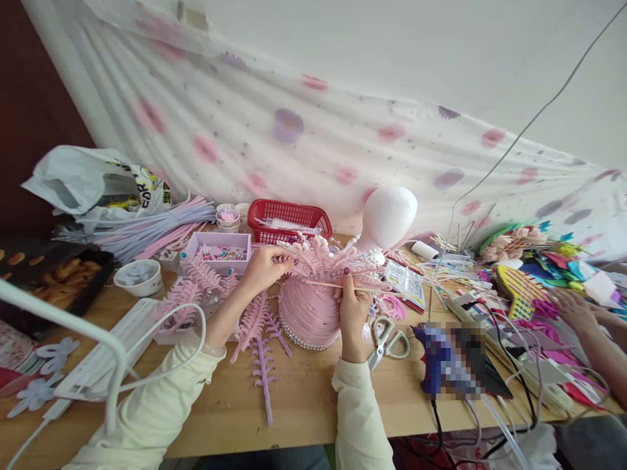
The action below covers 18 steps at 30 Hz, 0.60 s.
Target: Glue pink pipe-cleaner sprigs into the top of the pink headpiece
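Observation:
A pink headdress (306, 313) with a dome of wound yarn stands on the table, a string of white pearls (313, 344) round its lower edge. Feathery pink chenille sprays (321, 258) and white beads top it. My left hand (268, 266) pinches at the left side of these sprays; what lies between its fingertips is too small to make out. At the dome's right, my right hand (354, 310) is closed with its thumb on a thin wooden stick (322, 284), which lies across the front of the sprays. Lilac and pink chenille fronds (263, 369) hang down beside the dome.
Behind are a red basket (289, 207), a white foam head (390, 215) and a box of beads (219, 248). Scissors (386, 343) lie right of my right hand, near a hot glue gun (435, 359). White cables and a power strip (108, 356) are at left. Another person's hand (578, 313) is far right.

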Motion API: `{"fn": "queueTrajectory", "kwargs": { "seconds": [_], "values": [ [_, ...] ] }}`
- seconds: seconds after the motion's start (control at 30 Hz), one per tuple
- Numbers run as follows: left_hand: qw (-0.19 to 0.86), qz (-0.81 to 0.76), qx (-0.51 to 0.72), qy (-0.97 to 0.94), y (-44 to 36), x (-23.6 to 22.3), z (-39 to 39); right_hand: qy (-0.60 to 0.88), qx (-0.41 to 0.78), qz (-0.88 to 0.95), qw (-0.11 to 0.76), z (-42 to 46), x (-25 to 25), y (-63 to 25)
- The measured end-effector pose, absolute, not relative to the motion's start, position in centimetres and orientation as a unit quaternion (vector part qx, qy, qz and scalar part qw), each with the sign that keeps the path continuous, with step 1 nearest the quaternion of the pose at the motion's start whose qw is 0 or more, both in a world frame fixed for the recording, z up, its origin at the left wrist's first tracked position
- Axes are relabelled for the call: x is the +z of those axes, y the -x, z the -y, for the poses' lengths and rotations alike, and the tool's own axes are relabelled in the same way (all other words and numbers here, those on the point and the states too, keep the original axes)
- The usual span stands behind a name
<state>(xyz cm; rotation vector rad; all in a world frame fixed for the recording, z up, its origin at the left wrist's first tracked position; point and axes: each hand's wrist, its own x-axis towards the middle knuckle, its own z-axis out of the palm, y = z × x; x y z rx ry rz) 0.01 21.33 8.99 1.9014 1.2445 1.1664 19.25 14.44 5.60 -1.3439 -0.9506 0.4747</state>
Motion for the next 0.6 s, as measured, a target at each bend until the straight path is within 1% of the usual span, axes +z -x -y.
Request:
{"fn": "queueTrajectory", "kwargs": {
  "seconds": [0.43, 0.6],
  "values": [
    [0.335, -0.412, 0.440, -0.724, 1.2, 9.4, -21.3, 0.593, 0.212, 0.422, 0.652, -14.2, 5.8, -19.1],
    [0.317, -0.434, 0.463, -0.705, 2.4, 9.8, -20.1, 0.596, 0.199, 0.422, 0.654, -14.0, 6.1, -18.9]
  ]
}}
